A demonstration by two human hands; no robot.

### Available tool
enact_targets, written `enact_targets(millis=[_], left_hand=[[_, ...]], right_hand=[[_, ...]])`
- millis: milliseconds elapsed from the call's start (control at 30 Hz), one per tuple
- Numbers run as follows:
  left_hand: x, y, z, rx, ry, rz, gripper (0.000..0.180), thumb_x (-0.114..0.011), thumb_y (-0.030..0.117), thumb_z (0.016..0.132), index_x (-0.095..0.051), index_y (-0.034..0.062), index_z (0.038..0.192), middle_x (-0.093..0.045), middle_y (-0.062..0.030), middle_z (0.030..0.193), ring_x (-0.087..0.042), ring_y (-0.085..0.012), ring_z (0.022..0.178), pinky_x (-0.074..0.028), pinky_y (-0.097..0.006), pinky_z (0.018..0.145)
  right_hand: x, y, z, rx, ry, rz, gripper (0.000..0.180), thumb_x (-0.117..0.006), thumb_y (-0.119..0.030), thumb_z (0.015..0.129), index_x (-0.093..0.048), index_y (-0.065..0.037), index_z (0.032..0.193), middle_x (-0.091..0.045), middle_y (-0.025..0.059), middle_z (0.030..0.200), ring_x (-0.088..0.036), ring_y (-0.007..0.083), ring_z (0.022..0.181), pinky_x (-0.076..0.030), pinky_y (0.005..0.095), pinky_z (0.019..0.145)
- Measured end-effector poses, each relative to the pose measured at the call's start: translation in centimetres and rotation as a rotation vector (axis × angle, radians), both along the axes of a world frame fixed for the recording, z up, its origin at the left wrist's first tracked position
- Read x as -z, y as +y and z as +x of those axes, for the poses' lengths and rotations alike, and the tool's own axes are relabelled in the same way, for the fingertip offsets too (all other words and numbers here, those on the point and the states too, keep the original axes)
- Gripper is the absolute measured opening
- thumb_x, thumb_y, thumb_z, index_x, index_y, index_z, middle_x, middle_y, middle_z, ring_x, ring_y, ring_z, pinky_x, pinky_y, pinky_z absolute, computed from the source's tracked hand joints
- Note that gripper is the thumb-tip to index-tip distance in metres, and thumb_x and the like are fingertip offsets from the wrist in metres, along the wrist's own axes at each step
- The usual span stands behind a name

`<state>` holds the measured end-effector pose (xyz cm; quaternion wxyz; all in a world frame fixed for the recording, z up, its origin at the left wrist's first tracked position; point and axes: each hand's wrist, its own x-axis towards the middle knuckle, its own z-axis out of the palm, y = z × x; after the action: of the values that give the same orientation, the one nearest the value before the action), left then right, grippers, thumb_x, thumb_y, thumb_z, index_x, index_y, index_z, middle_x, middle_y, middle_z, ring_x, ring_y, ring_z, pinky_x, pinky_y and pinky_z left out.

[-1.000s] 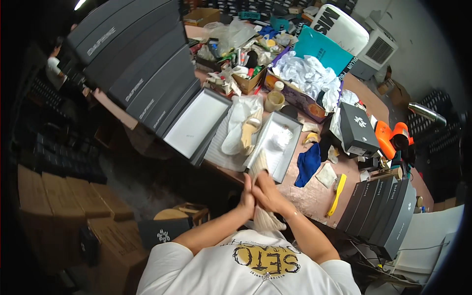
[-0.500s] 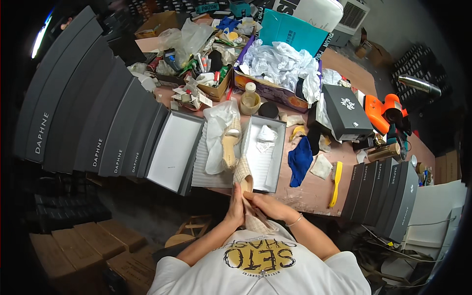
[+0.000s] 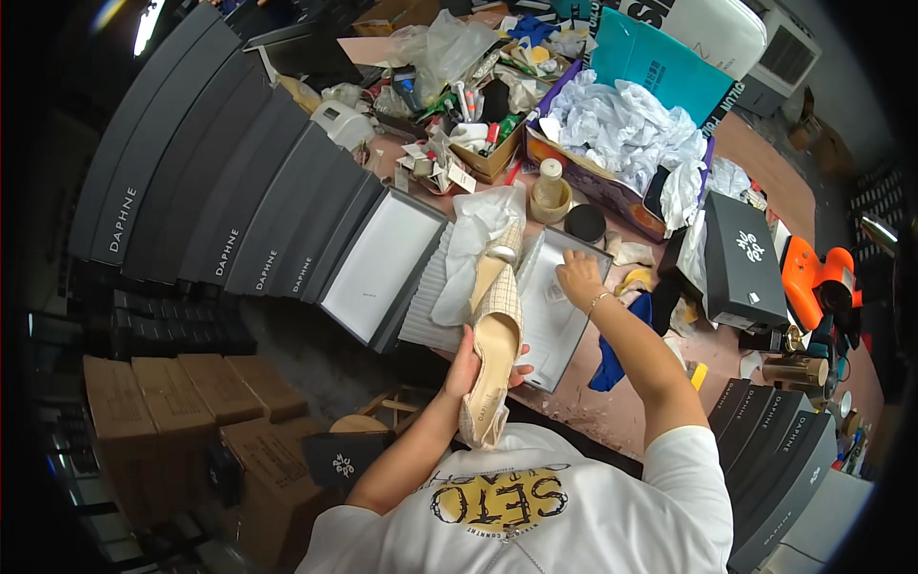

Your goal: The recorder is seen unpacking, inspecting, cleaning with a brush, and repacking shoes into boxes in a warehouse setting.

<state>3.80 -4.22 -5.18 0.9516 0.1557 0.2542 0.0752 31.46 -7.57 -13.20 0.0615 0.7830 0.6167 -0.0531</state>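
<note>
My left hand (image 3: 466, 368) is closed around a beige checked slingback shoe (image 3: 497, 354), its open top and pale insole facing up. Its matching shoe (image 3: 497, 273) lies just beyond, on white tissue paper (image 3: 466, 244) and ribbed white lining. Inside the white-lined shoe box (image 3: 557, 354), my right hand (image 3: 580, 279) has its fingers curled down over crumpled white paper (image 3: 553, 293). The fingertips are hidden there. An empty-looking grey box part with a white inside (image 3: 382, 263) stands left of the lining.
Stacked dark shoe boxes rise at the left (image 3: 220, 182) and lower right (image 3: 779, 450). Farther back are a glue jar (image 3: 549, 198), a black round lid (image 3: 585, 224) and a carton of crumpled paper (image 3: 622, 124). An orange heat gun (image 3: 813, 282) lies right; a blue cloth (image 3: 608, 364) lies beside the box.
My right hand has left the held shoe and reached forward right into the box. The left hand still holds the shoe, now turned so more insole shows. The view has shifted.
</note>
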Motion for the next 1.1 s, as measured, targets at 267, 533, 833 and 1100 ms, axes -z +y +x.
enact_targets(millis=[267,533,833,1100], left_hand=[[0.8,0.5,2.7,0.009,0.055,-0.019,0.085,-0.026,0.073,0.088,-0.033,0.006,0.14,-0.05,-0.0143,0.125,-0.056,-0.0379,0.111,-0.054,-0.042,0.082],[-3.0,3.5,4.4,0.244,0.003,0.116,0.078,-0.025,0.069,0.091,-0.035,0.0084,0.139,-0.05,-0.013,0.13,-0.056,-0.0255,0.113,-0.054,-0.043,0.083],[-4.4,7.1,4.1,0.485,-0.209,0.124,0.089,-0.027,0.075,0.086,-0.032,0.0037,0.14,-0.048,-0.0142,0.132,-0.054,-0.0271,0.116,-0.053,-0.047,0.086],[-2.9,6.6,4.1,0.38,-0.086,0.114,0.067,-0.042,0.058,0.093,-0.037,0.0055,0.135,-0.05,-0.0118,0.125,-0.052,-0.0225,0.117,-0.044,-0.037,0.099]], right_hand=[[-9.9,-6.2,-5.7,0.177,0.657,0.665,0.034,-0.073,-0.019,0.071,-0.056,-0.001,0.095,-0.061,0.018,0.107,-0.059,0.0299,0.1,-0.047,0.04,0.082],[-14.5,-8.5,-12.4,0.314,0.894,0.687,0.05,-0.071,-0.025,0.083,-0.047,0.001,0.119,-0.061,0.0168,0.106,-0.061,0.0334,0.094,-0.048,0.0355,0.083],[-18.6,-8.3,-15.6,0.447,0.74,0.913,0.049,-0.073,0.0,0.065,-0.058,-0.004,0.112,-0.056,0.011,0.103,-0.056,0.0288,0.095,-0.046,0.0362,0.082],[-14.4,-3.4,-16.1,0.304,0.209,0.787,0.036,-0.072,-0.016,0.065,-0.062,-0.012,0.1,-0.052,0.0049,0.096,-0.052,0.0227,0.092,-0.036,0.036,0.077]])
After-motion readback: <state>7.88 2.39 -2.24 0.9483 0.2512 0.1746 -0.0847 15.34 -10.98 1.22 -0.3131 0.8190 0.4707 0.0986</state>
